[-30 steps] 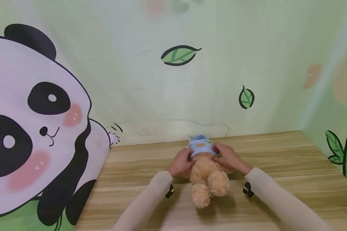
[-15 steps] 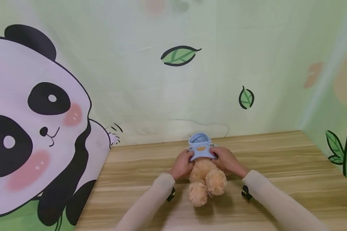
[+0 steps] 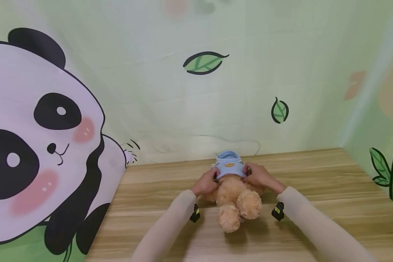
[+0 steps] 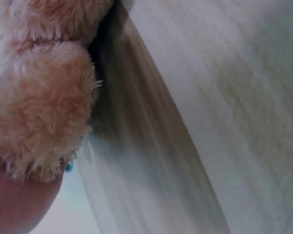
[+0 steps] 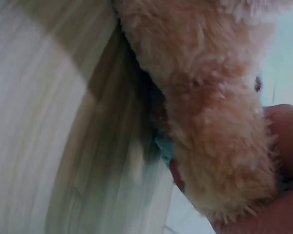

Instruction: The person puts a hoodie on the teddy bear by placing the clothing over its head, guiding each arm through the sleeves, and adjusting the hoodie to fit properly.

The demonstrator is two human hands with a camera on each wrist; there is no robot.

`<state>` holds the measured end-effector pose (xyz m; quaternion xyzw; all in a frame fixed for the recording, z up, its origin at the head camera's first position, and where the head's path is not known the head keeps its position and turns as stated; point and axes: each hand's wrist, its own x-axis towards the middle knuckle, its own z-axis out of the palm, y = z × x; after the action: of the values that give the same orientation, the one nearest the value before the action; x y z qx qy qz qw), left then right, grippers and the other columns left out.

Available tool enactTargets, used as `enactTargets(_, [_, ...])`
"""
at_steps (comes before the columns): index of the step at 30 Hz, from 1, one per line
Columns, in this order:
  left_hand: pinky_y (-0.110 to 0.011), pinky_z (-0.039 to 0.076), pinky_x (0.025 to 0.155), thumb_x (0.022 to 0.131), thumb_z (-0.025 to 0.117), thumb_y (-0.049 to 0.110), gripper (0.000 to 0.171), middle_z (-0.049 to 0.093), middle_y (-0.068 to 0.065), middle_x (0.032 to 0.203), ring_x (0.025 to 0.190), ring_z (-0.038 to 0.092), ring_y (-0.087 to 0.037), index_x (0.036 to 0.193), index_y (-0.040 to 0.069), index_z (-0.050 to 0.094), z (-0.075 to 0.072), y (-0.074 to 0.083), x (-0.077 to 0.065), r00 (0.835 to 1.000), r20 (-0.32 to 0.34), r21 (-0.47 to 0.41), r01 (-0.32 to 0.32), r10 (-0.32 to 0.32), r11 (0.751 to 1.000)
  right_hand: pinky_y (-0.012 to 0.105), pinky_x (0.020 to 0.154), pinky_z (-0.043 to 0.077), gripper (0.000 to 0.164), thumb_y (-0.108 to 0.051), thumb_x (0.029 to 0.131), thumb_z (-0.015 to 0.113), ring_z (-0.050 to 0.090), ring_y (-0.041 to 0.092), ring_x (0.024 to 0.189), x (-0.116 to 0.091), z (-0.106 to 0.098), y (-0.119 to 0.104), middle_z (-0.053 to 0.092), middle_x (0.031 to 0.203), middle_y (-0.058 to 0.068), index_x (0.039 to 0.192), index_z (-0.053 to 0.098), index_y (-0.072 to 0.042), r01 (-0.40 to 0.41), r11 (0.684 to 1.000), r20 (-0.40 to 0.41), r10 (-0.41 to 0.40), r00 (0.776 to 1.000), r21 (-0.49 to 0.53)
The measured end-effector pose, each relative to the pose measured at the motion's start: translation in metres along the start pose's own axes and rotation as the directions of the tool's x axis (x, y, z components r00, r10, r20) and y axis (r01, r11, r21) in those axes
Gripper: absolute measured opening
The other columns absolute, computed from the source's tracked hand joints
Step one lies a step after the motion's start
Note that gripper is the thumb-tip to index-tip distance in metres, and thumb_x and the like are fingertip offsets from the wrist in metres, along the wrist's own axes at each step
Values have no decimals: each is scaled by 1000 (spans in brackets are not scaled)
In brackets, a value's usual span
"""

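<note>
A light brown plush toy (image 3: 230, 193) lies on the wooden table with its two legs pointing toward me; its head is out of sight. Over its upper end sits a small light blue garment (image 3: 230, 169) with an orange patch and a round opening at the far end. My left hand (image 3: 207, 182) pinches the garment's lower hem on the left. On the right side, my right hand (image 3: 261, 178) pinches the same hem. Both wrist views are filled by shaggy plush limbs (image 4: 44, 107), with part of the right hand (image 5: 281, 146) showing behind the fur.
The wooden table (image 3: 150, 203) ends at a pale green cloth backdrop (image 3: 170, 109) just beyond the garment. A large panda print (image 3: 46, 145) covers the cloth at left. Black wrist devices (image 3: 277, 211) hang beneath both sleeves.
Half a second ago the hands were closer together and the garment's round opening gaped wider. Now both hands have spread apart slightly, the hem looks broader, and the toy has shifted a little right.
</note>
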<state>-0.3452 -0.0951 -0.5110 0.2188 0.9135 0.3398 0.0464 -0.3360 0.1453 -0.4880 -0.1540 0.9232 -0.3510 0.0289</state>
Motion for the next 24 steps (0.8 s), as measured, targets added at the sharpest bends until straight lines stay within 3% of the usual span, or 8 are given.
enactTargets(4, [-30,39,73,74,61,-11,33,55,-13,96,90,50,-24,98,6,44,1,0,0,999,31,-49,26,-25,998,32,70,42,25,-10,80,70,53,23,80,1,2,5,58,88,10,97,52,-4,-21,999,30,20,999,39])
enactTargets(8, [-29,38,72,73,59,-13,34,54,-14,97,91,50,-25,97,6,43,3,-3,0,999,27,-103,34,-31,994,40,84,45,26,-3,84,66,57,32,101,2,6,13,60,104,19,101,48,0,10,988,57,-19,998,153])
enactTargets(13, [-27,37,71,72,55,-13,31,52,-12,92,90,50,-24,95,5,44,3,-4,3,999,13,-137,32,-30,990,47,99,38,33,8,78,61,46,41,122,8,11,21,53,122,30,104,41,4,43,963,81,-66,995,266])
enactTargets(20, [-28,38,71,79,56,-12,27,53,-12,91,88,49,-24,95,5,42,3,0,8,1000,-1,-48,29,-29,998,36,82,37,30,9,78,57,48,32,98,17,14,21,50,101,18,98,37,-1,67,980,61,-80,995,186])
enactTargets(24, [-35,46,79,86,59,-5,24,61,-17,99,94,57,-26,102,4,44,4,0,8,1000,-19,12,10,-10,1000,35,74,37,25,4,84,57,48,27,84,19,17,20,50,88,13,97,37,-5,104,989,28,-107,994,101])
